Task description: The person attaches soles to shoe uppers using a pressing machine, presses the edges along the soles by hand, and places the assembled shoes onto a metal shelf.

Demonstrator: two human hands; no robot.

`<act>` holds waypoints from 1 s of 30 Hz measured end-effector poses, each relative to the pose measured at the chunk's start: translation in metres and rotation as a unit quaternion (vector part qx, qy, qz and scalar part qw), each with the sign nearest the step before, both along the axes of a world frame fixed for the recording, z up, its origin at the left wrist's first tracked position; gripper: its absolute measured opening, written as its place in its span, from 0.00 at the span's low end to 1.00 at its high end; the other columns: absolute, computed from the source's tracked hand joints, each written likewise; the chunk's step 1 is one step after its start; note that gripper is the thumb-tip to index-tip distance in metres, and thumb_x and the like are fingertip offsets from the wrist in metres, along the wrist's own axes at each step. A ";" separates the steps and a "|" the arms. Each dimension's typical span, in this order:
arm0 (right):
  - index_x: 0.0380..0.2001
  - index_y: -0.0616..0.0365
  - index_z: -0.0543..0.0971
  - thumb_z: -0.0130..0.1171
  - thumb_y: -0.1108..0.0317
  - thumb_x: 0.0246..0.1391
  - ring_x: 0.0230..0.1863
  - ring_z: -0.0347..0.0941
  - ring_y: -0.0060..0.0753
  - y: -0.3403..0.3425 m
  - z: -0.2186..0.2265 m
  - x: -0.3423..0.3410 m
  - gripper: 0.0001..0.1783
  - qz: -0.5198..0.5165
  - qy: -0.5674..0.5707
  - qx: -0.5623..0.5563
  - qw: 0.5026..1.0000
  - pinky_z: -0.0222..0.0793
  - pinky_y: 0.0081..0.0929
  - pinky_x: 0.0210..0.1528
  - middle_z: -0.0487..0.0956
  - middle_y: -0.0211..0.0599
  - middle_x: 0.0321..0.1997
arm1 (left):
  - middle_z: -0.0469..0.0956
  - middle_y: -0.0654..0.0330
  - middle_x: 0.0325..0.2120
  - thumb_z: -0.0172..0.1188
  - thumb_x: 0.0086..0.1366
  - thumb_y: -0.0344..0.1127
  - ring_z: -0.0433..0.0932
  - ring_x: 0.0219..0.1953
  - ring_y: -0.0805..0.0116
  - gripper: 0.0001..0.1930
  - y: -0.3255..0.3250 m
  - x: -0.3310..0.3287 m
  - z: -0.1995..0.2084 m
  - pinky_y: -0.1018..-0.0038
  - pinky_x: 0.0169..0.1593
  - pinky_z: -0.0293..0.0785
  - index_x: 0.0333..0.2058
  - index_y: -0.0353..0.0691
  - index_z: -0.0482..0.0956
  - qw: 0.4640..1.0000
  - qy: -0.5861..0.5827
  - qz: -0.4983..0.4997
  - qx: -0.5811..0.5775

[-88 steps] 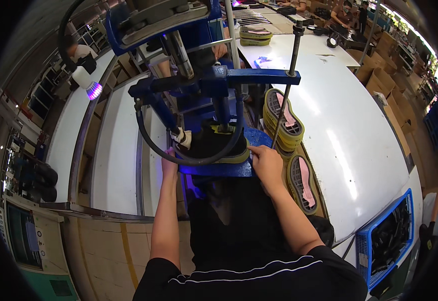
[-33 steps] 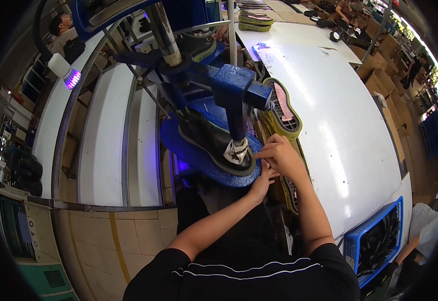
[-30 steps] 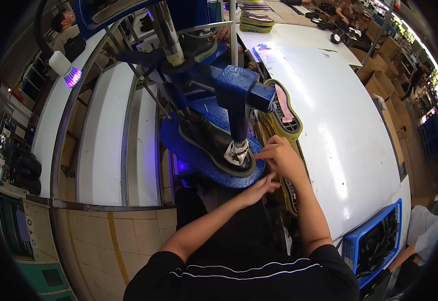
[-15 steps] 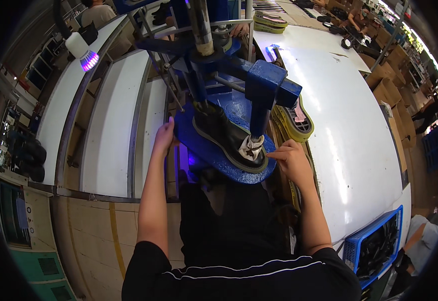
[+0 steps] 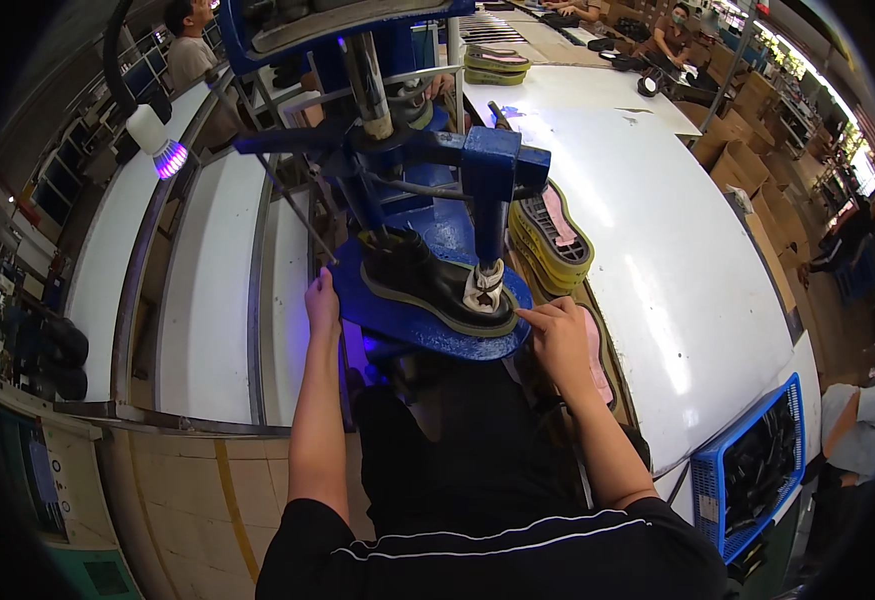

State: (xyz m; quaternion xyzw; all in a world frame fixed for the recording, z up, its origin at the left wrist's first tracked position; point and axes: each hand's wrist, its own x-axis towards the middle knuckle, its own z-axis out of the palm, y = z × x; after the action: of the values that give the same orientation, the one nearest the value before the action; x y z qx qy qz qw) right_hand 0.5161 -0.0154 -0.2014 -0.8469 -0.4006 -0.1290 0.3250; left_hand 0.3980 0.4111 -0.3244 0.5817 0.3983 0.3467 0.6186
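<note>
A black leather shoe point(image 5: 417, 282) with a thick sole stands on the blue base plate point(image 5: 477, 347) of a press. The press's front post point(image 5: 488, 225) bears down on its toe through a bunched white cloth point(image 5: 483, 290). My right hand point(image 5: 563, 345) is at the toe, index finger stretched to the sole's tip and the other fingers bent, holding nothing. Beside the plate's left edge, close to the end of a thin metal rod point(image 5: 297, 215), my left hand point(image 5: 323, 305) is closed with its thumb up. What its fingers grip is hidden.
Yellow-green shoe soles point(image 5: 552, 240) with pink strips lie right of the press; more are stacked farther back. A long white table point(image 5: 677, 300) runs along the right, a blue basket point(image 5: 702, 500) of black pieces at its near end. A purple-lit lamp point(image 5: 169, 160) hangs left.
The whole view has shifted, so the press and shoe sit farther left in the picture. My left hand is a little lower beside the plate. My right index finger stays at the toe.
</note>
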 end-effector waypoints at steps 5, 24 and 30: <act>0.40 0.52 0.90 0.63 0.78 0.47 0.43 0.74 0.41 0.010 -0.003 0.012 0.16 -0.030 -0.016 -0.005 0.999 0.67 0.38 0.49 0.86 0.32 0.38 | 0.72 0.68 0.22 0.53 0.78 0.52 0.69 0.24 0.77 0.23 -0.033 -0.044 0.001 0.74 0.29 0.68 0.32 0.37 0.79 0.999 0.018 0.035 0.003; 0.38 0.47 0.92 0.62 0.76 0.45 0.42 0.74 0.44 0.126 -0.032 0.098 0.18 -0.007 -0.060 -0.007 0.998 0.65 0.42 0.46 0.86 0.35 0.34 | 0.82 0.55 0.27 0.57 0.76 0.49 0.73 0.20 0.76 0.20 -0.265 -0.123 0.035 0.78 0.24 0.70 0.37 0.35 0.77 0.951 -0.063 -0.048 -0.300; 0.38 0.45 0.92 0.64 0.75 0.46 0.42 0.74 0.44 0.155 -0.032 0.095 0.17 0.034 -0.043 0.002 0.998 0.66 0.41 0.47 0.87 0.33 0.35 | 0.68 0.50 0.69 0.57 0.75 0.52 0.75 0.32 0.75 0.20 -0.295 -0.095 0.056 0.75 0.37 0.75 0.53 0.43 0.71 0.845 -0.101 -0.240 -0.468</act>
State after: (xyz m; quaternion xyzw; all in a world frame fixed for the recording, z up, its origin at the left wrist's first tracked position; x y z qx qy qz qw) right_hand 0.6107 0.1394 -0.2331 -0.8256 -0.4428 -0.1549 0.3134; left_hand 0.3034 0.1164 -0.2680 0.2625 0.2965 0.0170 0.9181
